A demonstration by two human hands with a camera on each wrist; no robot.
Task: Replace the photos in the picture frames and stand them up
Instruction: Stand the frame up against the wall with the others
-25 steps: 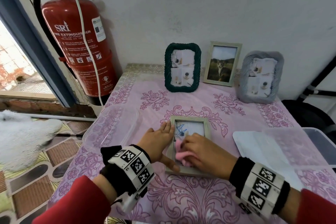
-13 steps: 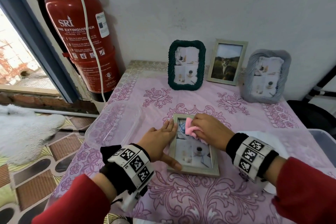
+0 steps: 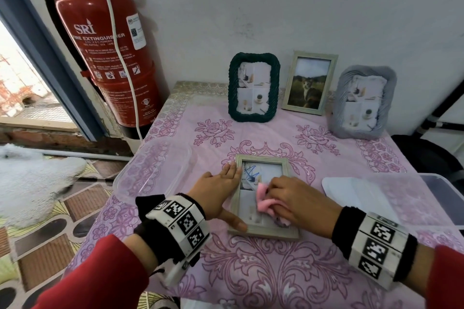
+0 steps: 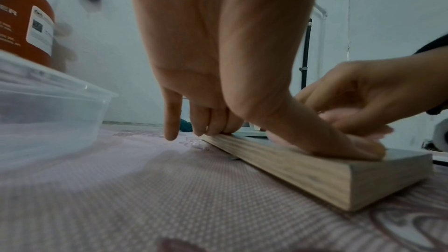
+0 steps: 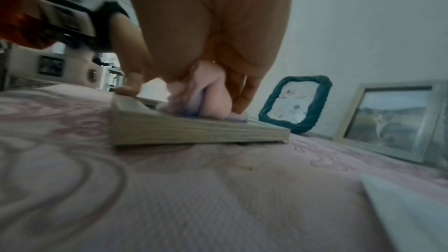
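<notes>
Since the frame half a second back, my right hand (image 3: 298,202) has drawn the pink cloth (image 3: 265,199) from the top of the glass down to its middle; the fingers are curled, bunching the cloth. My left hand (image 3: 216,189) lies spread, fingers flat along the left rail, thumb pressing the near left corner of the wooden frame (image 3: 261,233); the frame lies face-up at the table's (image 3: 251,283) centre. To wipe well, I judge: keep the left hand pressing so the frame cannot skid; make overlapping strokes into the corners; press lightly on the glass.
</notes>
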